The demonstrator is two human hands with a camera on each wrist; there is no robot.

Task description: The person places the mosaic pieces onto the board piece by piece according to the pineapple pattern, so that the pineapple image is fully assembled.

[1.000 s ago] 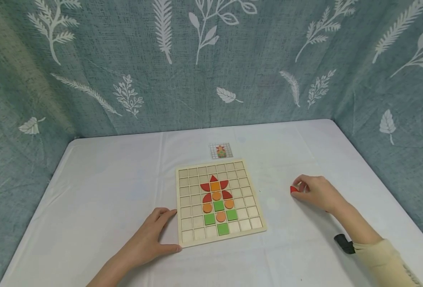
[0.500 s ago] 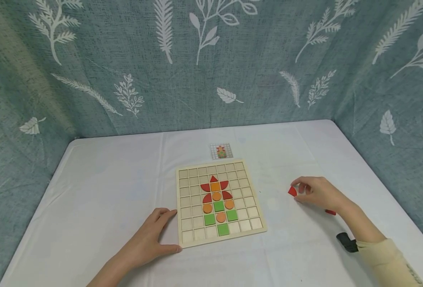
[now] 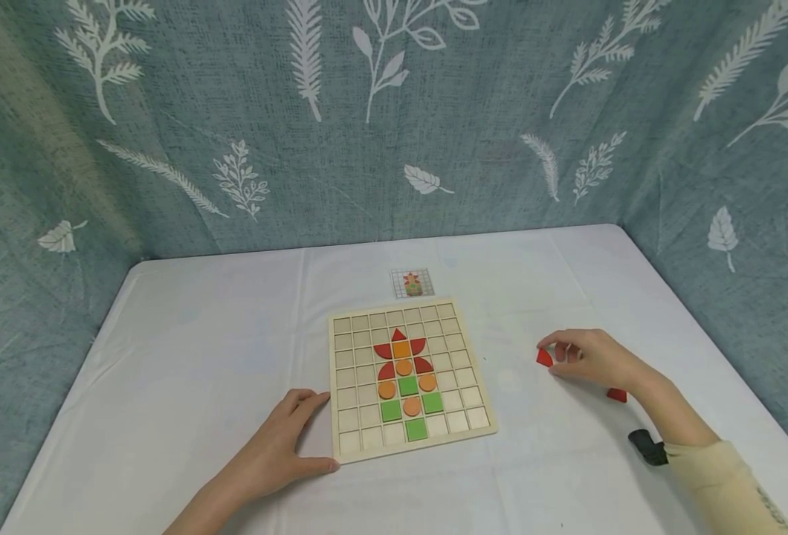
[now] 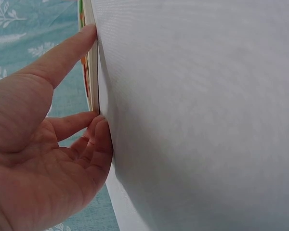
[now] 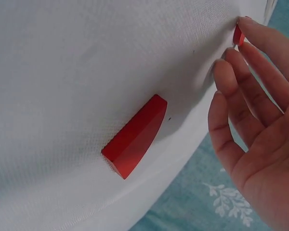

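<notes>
My right hand (image 3: 588,357) pinches a small red tile (image 3: 544,357) between thumb and index finger, low over the white cloth to the right of the board. Its exact shape is partly hidden by the fingertips. A second red tile with one curved side (image 5: 137,137) lies on the cloth below the right wrist. My left hand (image 3: 280,446) rests at the left side of a wooden grid board (image 3: 470,400). Its thumb touches the near left corner and its fingers the left edge. In the board's cells sit red tiles, orange discs, an orange square (image 3: 401,349) and green squares (image 3: 408,386).
A small picture card (image 3: 412,283) with a coloured grid pattern lies behind the board. A white cloth (image 3: 200,357) covers the table. Blue-green curtains (image 3: 340,186) with white leaf prints hang at the back and sides. A black object (image 3: 647,447) sits at the right forearm.
The red tile in my right hand has turned and shifted slightly left, showing more of its face. More of the second red tile shows by the wrist. My left hand stays put.
</notes>
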